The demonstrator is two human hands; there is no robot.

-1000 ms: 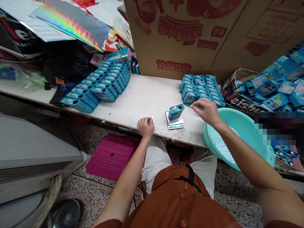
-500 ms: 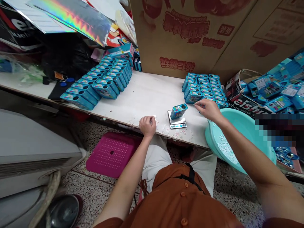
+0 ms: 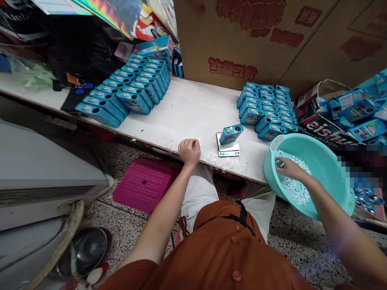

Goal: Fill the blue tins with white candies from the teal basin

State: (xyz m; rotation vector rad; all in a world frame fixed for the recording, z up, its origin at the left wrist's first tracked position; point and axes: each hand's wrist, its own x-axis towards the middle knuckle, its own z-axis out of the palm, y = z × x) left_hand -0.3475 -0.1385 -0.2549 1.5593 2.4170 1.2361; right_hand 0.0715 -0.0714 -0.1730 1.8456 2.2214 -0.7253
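Observation:
A small blue tin stands on a silver scale near the table's front edge. To its left, my left hand rests at the edge with its fingers curled; what they hold, if anything, is hidden. My right hand is inside the turquoise basin, over white tablets, its fingers bent towards the thumb. Whether tablets are between them cannot be made out. Rows of blue tins stand behind the scale to the right, and more blue tins stand at the left.
Large cardboard boxes form the table's back. An open black box of blue packs is at the right. A magenta stool stands on the floor at the left, with a metal bowl below it.
My right hand has moved from beside the tin rows down into the basin. My left hand keeps its place at the table edge. The whole view has tilted slightly downward.

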